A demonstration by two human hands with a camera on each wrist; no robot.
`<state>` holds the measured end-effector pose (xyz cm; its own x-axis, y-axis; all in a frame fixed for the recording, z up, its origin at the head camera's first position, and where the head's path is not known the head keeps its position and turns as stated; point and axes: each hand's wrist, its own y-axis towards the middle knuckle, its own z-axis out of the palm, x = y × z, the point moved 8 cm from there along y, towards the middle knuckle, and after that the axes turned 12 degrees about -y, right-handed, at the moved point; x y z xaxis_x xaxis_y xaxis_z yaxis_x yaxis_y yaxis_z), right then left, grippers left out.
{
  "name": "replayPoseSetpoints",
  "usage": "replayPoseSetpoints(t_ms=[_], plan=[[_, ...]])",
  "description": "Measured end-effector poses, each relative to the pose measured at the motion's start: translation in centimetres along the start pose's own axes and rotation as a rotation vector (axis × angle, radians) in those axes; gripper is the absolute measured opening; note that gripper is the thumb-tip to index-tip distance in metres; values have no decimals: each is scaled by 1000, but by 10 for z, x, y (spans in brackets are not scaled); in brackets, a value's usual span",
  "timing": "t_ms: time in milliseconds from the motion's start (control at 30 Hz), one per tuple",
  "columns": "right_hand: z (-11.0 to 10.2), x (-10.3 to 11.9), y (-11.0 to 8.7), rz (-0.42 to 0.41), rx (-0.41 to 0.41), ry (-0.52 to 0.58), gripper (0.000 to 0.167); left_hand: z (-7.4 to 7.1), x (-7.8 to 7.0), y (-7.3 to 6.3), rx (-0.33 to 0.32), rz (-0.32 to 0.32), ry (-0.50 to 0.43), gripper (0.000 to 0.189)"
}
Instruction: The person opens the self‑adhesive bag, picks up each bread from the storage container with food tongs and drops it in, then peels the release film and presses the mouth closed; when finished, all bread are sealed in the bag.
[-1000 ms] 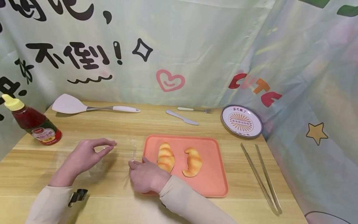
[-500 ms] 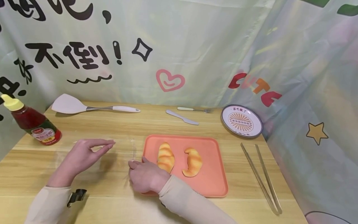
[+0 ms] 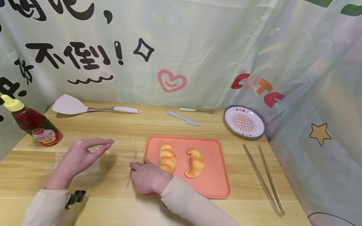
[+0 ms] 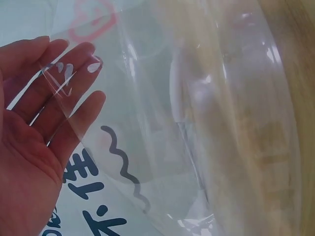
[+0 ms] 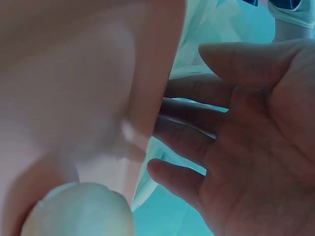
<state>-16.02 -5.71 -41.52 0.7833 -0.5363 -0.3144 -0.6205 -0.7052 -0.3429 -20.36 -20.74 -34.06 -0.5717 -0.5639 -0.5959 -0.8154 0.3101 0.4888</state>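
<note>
Head view: I record the left hand (image 3: 80,157) slightly further left than half a second ago, fingertips nearer the thumb; the right hand (image 3: 150,179) stays at the left edge of the tray (image 3: 212,185). I judge this a slight pull on the clear film (image 4: 236,88), small enough to suggest careful positioning. The film lies left of the tray, between and around the hands; two croissants (image 3: 167,157) rest in the tray. The left wrist view shows what the head view barely registers: the left hand pinching a film corner. The right wrist view shows loose fingers, but the tray hides their tips; whether they grip film, I cannot tell.
</note>
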Motion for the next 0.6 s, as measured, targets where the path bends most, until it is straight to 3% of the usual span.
replayPoseSetpoints(t_ms=[233,433,600], plan=[[2,-2,0,6,12,63,45,2,-1,0,3,10,19,17],[-5,-7,-6,11,-91,64,41,1,-2,-2,-7,39,10,18],[-13,-21,-19,34,-161,144,54,4,-4,-1,3,46,-4,20]])
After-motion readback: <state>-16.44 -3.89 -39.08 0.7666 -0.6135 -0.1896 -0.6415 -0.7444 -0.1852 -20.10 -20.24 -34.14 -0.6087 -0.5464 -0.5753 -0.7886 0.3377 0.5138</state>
